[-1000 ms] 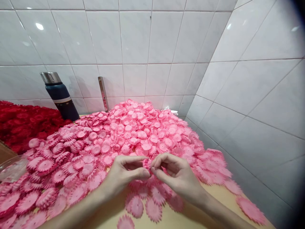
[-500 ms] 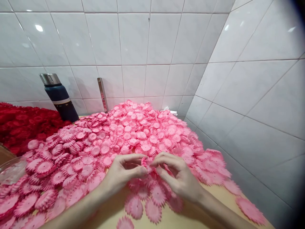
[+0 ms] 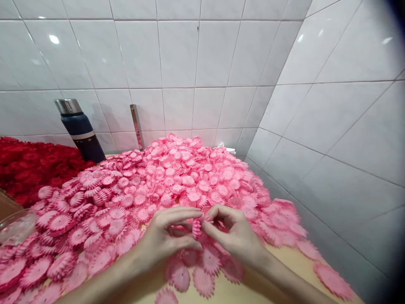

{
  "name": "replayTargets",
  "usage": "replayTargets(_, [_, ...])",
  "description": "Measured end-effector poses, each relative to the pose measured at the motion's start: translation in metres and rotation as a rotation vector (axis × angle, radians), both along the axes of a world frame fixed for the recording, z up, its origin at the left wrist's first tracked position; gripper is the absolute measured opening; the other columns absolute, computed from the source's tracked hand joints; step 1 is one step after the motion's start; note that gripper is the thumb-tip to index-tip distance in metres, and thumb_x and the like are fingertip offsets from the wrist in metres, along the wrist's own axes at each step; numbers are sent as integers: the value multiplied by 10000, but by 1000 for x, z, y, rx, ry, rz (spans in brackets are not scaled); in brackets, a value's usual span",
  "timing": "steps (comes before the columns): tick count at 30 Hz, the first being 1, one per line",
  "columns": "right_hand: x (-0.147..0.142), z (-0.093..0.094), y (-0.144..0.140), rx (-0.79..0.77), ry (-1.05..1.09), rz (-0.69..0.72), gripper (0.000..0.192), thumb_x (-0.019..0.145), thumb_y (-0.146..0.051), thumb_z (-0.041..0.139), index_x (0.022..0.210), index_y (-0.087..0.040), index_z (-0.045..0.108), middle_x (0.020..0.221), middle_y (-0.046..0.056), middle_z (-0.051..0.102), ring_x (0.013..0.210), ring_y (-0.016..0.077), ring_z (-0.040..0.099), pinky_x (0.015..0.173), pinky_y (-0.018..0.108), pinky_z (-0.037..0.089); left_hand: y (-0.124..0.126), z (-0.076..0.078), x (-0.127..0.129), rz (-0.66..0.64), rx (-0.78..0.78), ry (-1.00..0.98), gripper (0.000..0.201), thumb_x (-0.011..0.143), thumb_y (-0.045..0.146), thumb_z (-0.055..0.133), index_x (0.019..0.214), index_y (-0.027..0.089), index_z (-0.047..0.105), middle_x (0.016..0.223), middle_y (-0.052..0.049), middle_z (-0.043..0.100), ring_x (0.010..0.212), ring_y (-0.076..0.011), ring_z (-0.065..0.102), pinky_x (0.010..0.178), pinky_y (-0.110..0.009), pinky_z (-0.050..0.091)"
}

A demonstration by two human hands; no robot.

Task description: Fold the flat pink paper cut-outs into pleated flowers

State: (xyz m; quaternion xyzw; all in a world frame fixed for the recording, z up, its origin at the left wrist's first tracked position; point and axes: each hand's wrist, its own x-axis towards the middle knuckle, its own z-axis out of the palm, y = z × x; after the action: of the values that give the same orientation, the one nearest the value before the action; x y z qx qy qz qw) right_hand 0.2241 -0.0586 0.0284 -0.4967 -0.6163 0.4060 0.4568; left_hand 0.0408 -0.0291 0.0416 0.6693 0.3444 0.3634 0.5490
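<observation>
My left hand (image 3: 174,231) curls its thumb and fingers around a small stack of pink scalloped fabric flower discs (image 3: 196,228), whose ruffled edges face me. My right hand (image 3: 232,230) meets it from the other side, thumb and index finger pinched on a pink flower disc (image 3: 207,218) against the stack. The fingertips partly hide that disc. Under both hands lie loose pink discs (image 3: 210,258), flat and overlapping on the yellowish tabletop (image 3: 142,283).
A large heap of pink flower discs (image 3: 190,179) rises toward the tiled wall (image 3: 177,55). To the left are a red pile (image 3: 34,164), a dark blue bottle (image 3: 82,135), a clear plastic container (image 3: 17,226) and a cardboard edge (image 3: 9,205). A metal strip (image 3: 136,126) leans on the wall.
My right hand has come in closer to the left, and its fingers have closed into a pinch. The small stack in my left hand now shows more of its ruffled side.
</observation>
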Motion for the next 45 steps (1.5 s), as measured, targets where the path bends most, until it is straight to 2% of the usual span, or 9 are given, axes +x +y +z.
replayTargets(3, [-3,2,-4,-16,49,33,178,821,-233,594,675,-185,503,691,10,587,654,151,541,622,291,442,0,-4,-1,-5,-1,25,364,637,94,781,989,180,747,867,-64,713,703,-169,664,608,-267,562])
replayTargets(8, [-5,1,-9,-19,75,53,268,859,-274,575,653,-196,423,719,-3,557,663,131,522,620,265,429,-5,-2,2,38,-94,-22,379,631,105,790,1001,148,721,692,-31,711,591,-141,655,563,-242,541])
replayTargets(12, [-2,0,-7,-28,126,76,284,858,-277,575,656,-201,390,684,-23,508,631,115,480,594,247,408,-6,7,5,135,-249,-106,383,585,130,826,947,117,701,642,-9,684,588,-137,653,565,-236,542])
replayTargets(16, [1,2,-5,-22,158,72,276,832,-256,591,653,-208,386,633,-41,451,575,108,434,543,238,384,-2,9,4,141,-305,-153,303,633,216,818,873,107,669,698,-26,685,632,-161,669,648,-320,588])
replayTargets(23, [3,8,-6,-46,188,114,252,857,-298,601,685,-204,444,920,73,662,881,206,624,807,367,493,1,7,-1,125,-153,-133,399,608,170,833,970,155,666,867,-19,682,734,-156,680,683,-270,582])
replayTargets(30, [7,11,0,69,79,-171,250,782,-407,690,846,-200,565,1010,67,622,944,221,578,830,362,466,1,6,-5,169,109,-2,323,685,167,778,1003,178,724,918,-50,711,749,-167,682,685,-278,595])
replayTargets(34, [7,12,-2,60,90,-19,197,843,-383,628,821,-188,622,842,51,635,788,183,578,726,327,479,0,3,-6,146,283,55,286,714,150,753,998,177,741,906,-69,737,764,-181,693,681,-275,597])
replayTargets(37, [5,11,-5,-5,188,81,165,816,-348,671,849,-189,641,842,44,648,769,166,589,717,311,495,-1,-2,-6,98,327,70,275,764,194,725,1039,195,731,977,-90,743,824,-207,701,697,-301,602])
replayTargets(45, [1,7,-2,-138,435,144,198,758,-331,734,787,-181,608,745,4,624,689,118,578,654,246,479,0,-6,-8,1,512,80,308,793,140,688,1081,245,715,1072,-91,735,944,-225,698,831,-351,576])
